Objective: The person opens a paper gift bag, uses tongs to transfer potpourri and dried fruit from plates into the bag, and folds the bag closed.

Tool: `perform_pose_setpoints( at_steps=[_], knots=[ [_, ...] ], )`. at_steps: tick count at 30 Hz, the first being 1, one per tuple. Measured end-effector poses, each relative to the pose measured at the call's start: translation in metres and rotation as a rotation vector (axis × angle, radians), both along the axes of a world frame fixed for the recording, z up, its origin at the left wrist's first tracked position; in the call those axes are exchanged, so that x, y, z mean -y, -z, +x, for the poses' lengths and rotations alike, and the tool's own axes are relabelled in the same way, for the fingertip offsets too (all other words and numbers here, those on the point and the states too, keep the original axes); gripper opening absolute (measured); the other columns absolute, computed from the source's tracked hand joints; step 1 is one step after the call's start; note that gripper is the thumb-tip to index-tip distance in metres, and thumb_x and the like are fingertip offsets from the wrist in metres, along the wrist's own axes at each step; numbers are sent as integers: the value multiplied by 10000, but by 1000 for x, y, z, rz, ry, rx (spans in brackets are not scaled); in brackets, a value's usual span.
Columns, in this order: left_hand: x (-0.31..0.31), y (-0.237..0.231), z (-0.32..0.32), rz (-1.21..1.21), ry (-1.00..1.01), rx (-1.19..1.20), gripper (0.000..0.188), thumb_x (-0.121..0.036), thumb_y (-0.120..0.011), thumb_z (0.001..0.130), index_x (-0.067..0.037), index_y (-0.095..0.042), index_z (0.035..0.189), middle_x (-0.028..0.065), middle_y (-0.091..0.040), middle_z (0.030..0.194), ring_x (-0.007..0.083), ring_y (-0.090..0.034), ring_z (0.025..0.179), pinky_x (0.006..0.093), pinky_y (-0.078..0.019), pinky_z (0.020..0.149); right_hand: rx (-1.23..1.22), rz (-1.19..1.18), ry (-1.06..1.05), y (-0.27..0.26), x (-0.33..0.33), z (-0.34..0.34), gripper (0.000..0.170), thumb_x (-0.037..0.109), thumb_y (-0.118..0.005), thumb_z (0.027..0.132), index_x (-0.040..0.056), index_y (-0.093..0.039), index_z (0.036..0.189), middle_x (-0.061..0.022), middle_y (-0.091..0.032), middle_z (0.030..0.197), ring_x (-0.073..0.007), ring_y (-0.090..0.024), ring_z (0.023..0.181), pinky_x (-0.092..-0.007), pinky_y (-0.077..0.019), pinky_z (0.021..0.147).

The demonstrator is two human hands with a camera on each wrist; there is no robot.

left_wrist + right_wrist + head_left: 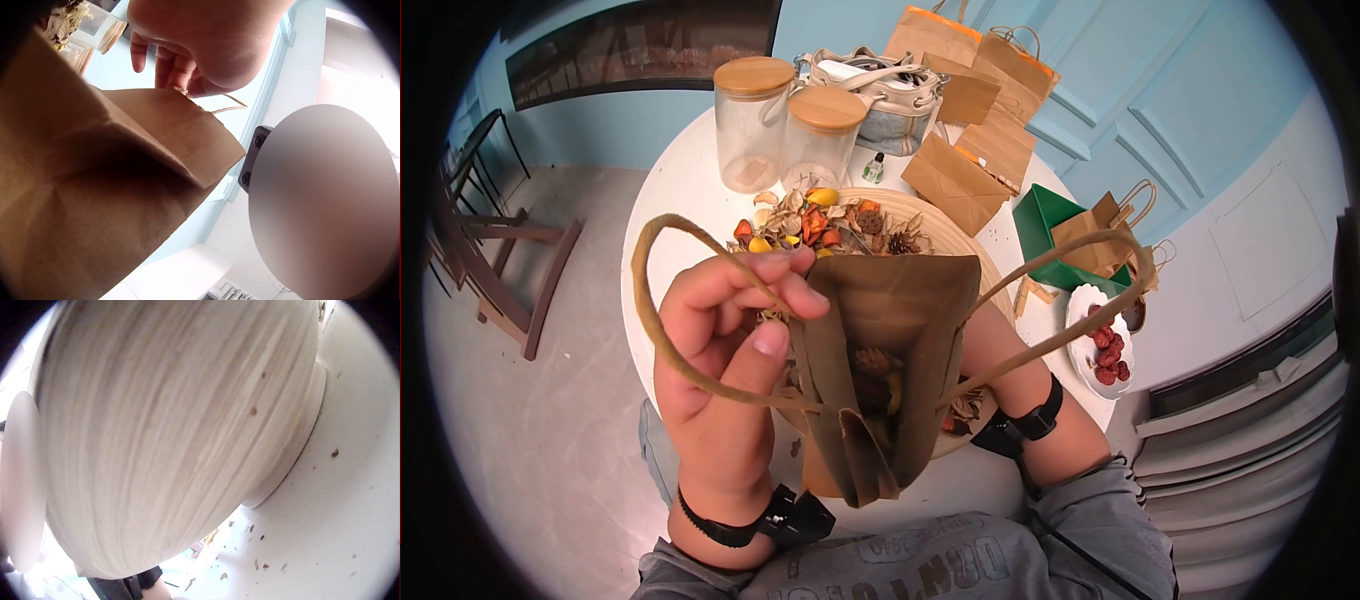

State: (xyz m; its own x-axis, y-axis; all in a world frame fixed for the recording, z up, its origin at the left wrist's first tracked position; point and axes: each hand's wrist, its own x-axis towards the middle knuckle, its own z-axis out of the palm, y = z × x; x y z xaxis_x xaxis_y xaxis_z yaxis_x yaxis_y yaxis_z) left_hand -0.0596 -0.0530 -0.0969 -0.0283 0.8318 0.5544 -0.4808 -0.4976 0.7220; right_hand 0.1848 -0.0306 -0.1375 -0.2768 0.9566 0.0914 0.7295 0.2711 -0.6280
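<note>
A brown paper bag (880, 300) stands open at the top in the head view, its two rope handles spread to the sides. Dried pieces (878, 375) lie inside. My left hand (725, 350) pinches the bag's left rim near a handle; the left wrist view shows that hand (206, 44) at the upper edge of the bag (75, 206). Behind the bag's right side is my right hand (988, 350), its fingers hidden. A shallow striped bowl (985, 250) with dried flowers and cones (840, 228) lies beyond the bag; its outside (175, 431) fills much of the right wrist view.
Two lidded jars (752, 130), a handbag (890, 100) and a small bottle (874, 168) stand at the back. Several paper bags (960, 180), a green box (1045, 235) and a white plate (1085, 350) of red fruit are to the right. Crumbs dot the white table (356, 487).
</note>
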Motion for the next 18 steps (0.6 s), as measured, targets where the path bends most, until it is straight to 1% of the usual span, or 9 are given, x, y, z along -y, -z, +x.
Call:
perform_pose_setpoints(
  at_steps=[1, 4, 5, 8, 9, 14, 17, 18],
  knots=[
    [0, 0, 0, -1, -39, -51, 333, -115, -498, 871, 0, -483, 1184, 111, -603, 931, 247, -556, 1039, 435, -344, 1046, -1, 1, 0, 1, 6, 6, 280, 176, -642, 818, 50, -563, 1055, -176, -645, 926, -351, -623, 903, -412, -495, 765],
    [-1, -1, 0, 8, -39, -64, 334, -115, -499, 870, 1, -481, 1183, 110, -600, 925, 239, -557, 1026, 440, -344, 1049, -3, 5, 0, 4, 3, 7, 277, 177, -643, 818, 51, -563, 1052, -176, -646, 921, -351, -624, 898, -412, -495, 761],
    [0, -1, 0, 8, -39, -64, 334, -115, -499, 870, 1, -481, 1183, 110, -600, 925, 239, -557, 1026, 440, -344, 1049, -3, 6, 0, 7, 15, 14, 276, 177, -643, 818, 52, -562, 1050, -176, -646, 919, -351, -625, 896, -413, -495, 759],
    [0, -2, 0, 3, -46, -64, 330, -116, -501, 871, 2, -482, 1179, 106, -598, 920, 234, -557, 1021, 441, -346, 1049, -3, 8, -1, 9, 19, 15, 274, 178, -643, 818, 53, -562, 1047, -176, -647, 913, -351, -626, 891, -413, -496, 755],
    [1, -2, 1, -1, -41, -58, 329, -117, -503, 871, 0, -483, 1178, 108, -600, 922, 238, -557, 1028, 439, -346, 1048, -2, 8, -2, 3, -6, 16, 273, 179, -643, 818, 54, -561, 1046, -176, -648, 911, -351, -626, 890, -413, -496, 754],
    [2, -2, 0, -26, -33, -49, 327, -117, -509, 871, -3, -487, 1176, 113, -609, 930, 255, -555, 1059, 433, -344, 1044, 0, 10, -6, 15, -7, 8, 269, 181, -643, 818, 56, -560, 1040, -176, -649, 901, -351, -628, 882, -415, -497, 747],
    [2, -1, -1, -27, -23, -47, 325, -116, -511, 871, -6, -490, 1177, 116, -614, 936, 266, -553, 1079, 431, -343, 1042, 0, 62, -31, 3, -2, 3, 271, 166, -655, 808, 52, -566, 1037, -174, -646, 899, -349, -628, 888, -410, -496, 753],
    [1, -1, -1, -13, 10, -2, 314, -82, -531, 871, 9, -495, 1169, 121, -619, 948, 263, -555, 1087, 423, -353, 1040, 0, 62, -33, 3, -2, 4, 271, 166, -655, 808, 52, -566, 1037, -174, -646, 899, -349, -628, 888, -410, -496, 753]
  ],
)
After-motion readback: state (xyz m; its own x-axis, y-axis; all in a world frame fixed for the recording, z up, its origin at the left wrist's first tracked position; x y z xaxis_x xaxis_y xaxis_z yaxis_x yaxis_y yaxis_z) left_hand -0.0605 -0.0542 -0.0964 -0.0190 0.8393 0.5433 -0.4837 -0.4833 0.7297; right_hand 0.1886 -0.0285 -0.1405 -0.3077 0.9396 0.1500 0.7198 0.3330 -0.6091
